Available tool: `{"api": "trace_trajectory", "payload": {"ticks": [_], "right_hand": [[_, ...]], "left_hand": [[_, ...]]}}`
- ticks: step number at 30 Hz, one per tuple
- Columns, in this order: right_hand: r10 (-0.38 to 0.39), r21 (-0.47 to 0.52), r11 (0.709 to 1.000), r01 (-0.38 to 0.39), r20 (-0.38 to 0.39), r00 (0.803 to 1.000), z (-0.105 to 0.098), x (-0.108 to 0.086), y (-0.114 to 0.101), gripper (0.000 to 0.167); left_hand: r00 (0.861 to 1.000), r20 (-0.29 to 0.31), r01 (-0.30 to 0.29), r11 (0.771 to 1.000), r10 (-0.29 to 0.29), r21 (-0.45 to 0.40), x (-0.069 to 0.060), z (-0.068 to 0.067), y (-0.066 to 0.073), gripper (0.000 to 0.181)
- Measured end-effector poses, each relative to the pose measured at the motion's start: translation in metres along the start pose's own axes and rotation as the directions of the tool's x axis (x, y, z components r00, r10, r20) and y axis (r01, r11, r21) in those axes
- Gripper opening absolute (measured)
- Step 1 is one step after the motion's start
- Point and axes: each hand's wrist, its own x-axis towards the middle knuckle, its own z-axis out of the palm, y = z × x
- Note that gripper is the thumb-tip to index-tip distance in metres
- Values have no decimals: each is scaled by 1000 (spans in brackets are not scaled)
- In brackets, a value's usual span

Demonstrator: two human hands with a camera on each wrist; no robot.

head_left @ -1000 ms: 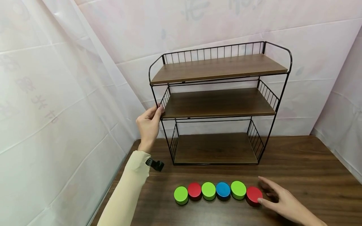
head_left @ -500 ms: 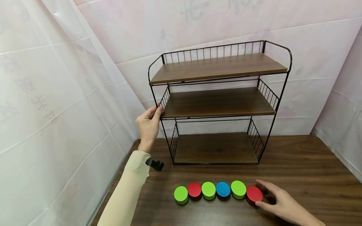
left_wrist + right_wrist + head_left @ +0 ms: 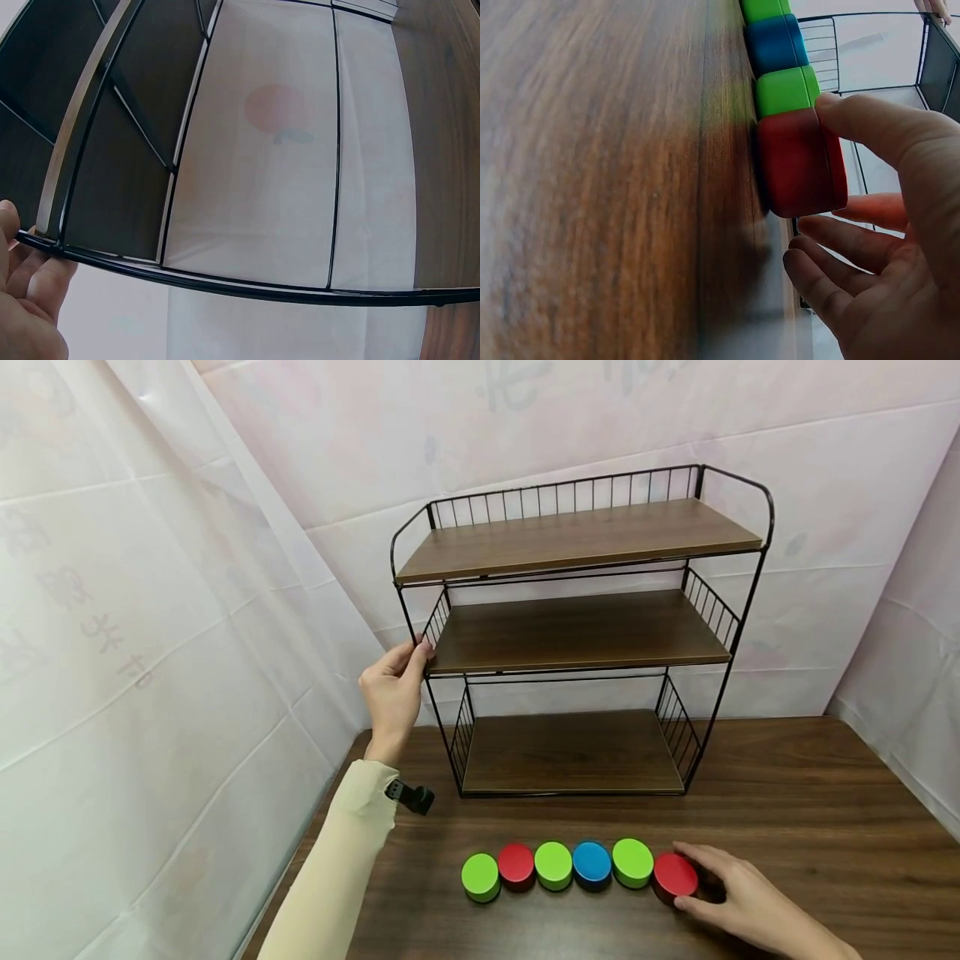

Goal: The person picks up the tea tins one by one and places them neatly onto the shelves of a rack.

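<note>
Red container point(image 3: 675, 878): on the table point(image 3: 810, 793), lower right of the frame, beside a green container point(image 3: 632, 863).
Right hand point(image 3: 750, 895): thumb and fingers bracket it; I cannot tell whether they grip.
Left hand point(image 3: 393, 687): I see it pinching the rack point(image 3: 577, 631), left of centre.

The rack point(image 3: 577, 631) can be entered from the front at all three tiers; posts and wire sides hem the ends, and the left hand point(image 3: 392, 697) blocks the left post by the middle tier. Bench point(image 3: 600, 820) runs free between rack and discs point(image 3: 592, 862). Neighbouring discs leave scarcely any gap; the right hand point(image 3: 750, 897) crowds the end red disc point(image 3: 675, 875).
</note>
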Motion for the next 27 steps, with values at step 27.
{"api": "trace_trajectory", "payload": {"ticks": [27], "right_hand": [[-80,127,989,81,-14,997,3,1,3,56]], "left_hand": [[1000,10,17,1000,-17,-9,1,-2,-1,12]]}}
